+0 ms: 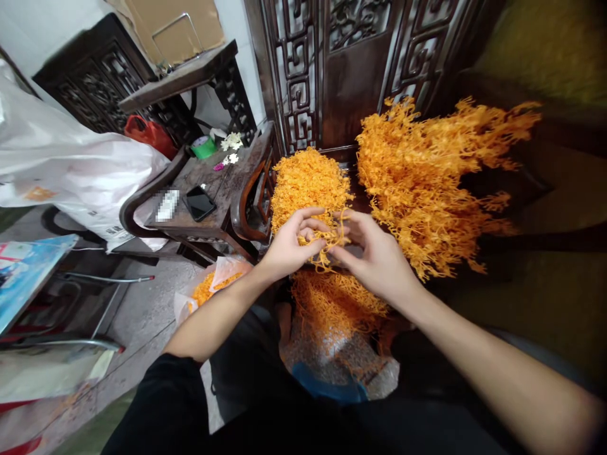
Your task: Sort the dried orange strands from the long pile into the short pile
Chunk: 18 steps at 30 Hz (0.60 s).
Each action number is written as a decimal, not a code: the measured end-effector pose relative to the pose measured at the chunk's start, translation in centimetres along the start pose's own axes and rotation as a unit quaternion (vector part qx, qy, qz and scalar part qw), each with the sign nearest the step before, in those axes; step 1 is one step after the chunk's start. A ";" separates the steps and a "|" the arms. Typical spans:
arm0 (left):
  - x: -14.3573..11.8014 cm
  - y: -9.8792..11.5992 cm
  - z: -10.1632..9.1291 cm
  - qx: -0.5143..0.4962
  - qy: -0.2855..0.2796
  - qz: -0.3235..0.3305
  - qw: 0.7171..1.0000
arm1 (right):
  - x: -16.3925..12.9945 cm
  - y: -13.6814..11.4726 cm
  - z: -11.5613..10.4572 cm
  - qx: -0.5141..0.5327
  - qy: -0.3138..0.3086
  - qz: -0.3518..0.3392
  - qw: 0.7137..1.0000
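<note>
Fingers (318,243) of both hands pinch orange sprig (332,241) | orange heap (307,180) behind

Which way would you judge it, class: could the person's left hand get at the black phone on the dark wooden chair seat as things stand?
Probably yes. The phone lies uncovered on the seat, to the left of the left hand; only the chair's curved armrest stands between, low enough to reach over. The hand would first have to release the orange sprig.

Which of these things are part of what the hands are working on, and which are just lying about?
In use:
left hand
right hand
orange sprig held between them
orange piles
orange bunch

Lying about:
phone
green tape roll
red bag
white plastic bag
</note>
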<state>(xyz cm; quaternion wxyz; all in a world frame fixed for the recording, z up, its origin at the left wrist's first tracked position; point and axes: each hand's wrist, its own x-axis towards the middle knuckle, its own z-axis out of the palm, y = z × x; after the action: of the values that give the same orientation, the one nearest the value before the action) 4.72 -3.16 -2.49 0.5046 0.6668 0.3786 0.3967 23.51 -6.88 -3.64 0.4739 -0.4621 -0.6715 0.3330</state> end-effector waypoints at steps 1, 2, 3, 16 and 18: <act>0.0 0.0 0.0 0.010 0.004 0.003 1.000 | 0.1 0.2 -0.1 0.068 0.002 0.032 0.997; 0.1 0.0 0.0 0.023 0.008 0.004 1.000 | 0.2 0.3 -0.2 0.130 0.001 0.060 0.990; 0.1 0.1 0.0 0.041 0.014 0.004 0.999 | 0.3 0.3 -0.4 0.182 -0.003 0.081 0.980; 0.3 0.7 -1.1 0.058 0.114 -0.005 0.992 | 0.5 -1.0 -1.8 0.149 0.138 0.076 0.976; 0.5 0.7 -1.5 -0.020 0.106 -0.016 0.994 | 0.6 -1.1 -2.3 0.186 0.151 0.060 0.969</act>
<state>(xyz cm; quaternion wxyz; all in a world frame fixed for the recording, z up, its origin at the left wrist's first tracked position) 3.62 -2.27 -1.48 0.4816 0.6044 0.4326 0.4644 25.28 -6.73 -1.68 0.6266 -0.4499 -0.4899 0.4062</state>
